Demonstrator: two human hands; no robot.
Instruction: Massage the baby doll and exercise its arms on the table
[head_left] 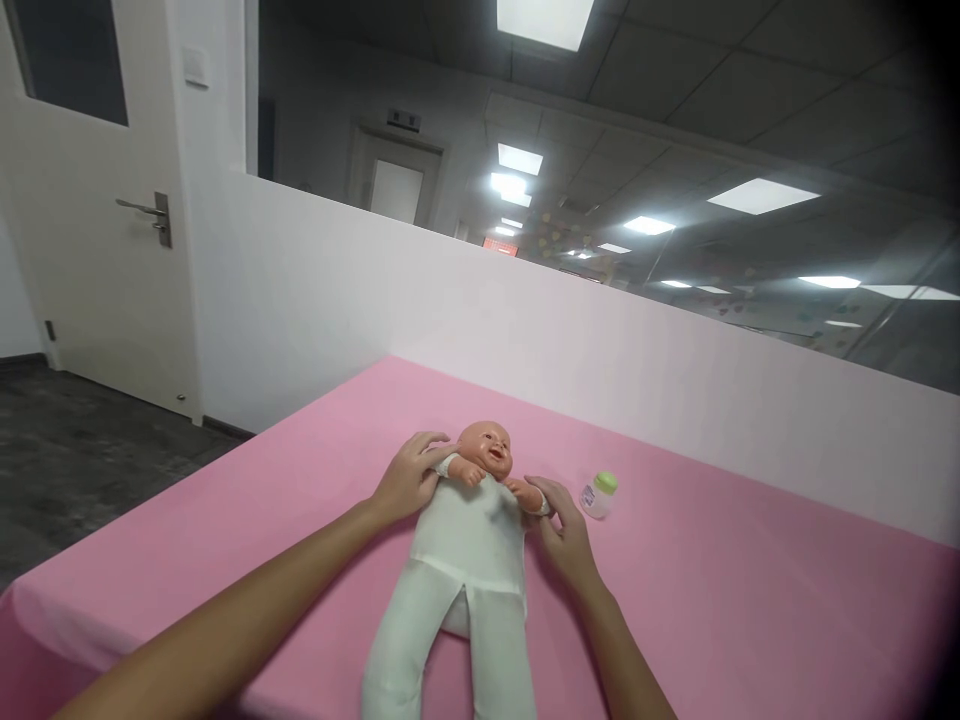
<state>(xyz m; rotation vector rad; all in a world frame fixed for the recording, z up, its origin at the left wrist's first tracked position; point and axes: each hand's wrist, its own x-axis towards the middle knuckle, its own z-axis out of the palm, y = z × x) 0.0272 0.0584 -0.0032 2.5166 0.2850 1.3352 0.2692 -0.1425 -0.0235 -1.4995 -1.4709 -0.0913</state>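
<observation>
Pink cloth covers the table (750, 600) where a doll (469, 540) in a white suit lies on its back, and both my hands are on it. My left hand (409, 478) is curled loosely around the doll's sleeve and shoulder on that side, fingers bent over the top, a light grasp rather than a clenched fist. My right hand (564, 525) lies against the doll's other arm, fingers partly bent and touching the cuff at the wrist; whether they close fully round the arm I cannot tell. The doll's long axis runs from near me toward the far wall, head at the far end, face up, legs stretched back toward my body and slightly apart. Its chest sits directly between my two hands, with my forearms reaching in from either side of its legs. A small bottle (598, 495) with a green cap lies on the cloth just beyond my right hand, apart from it.
</observation>
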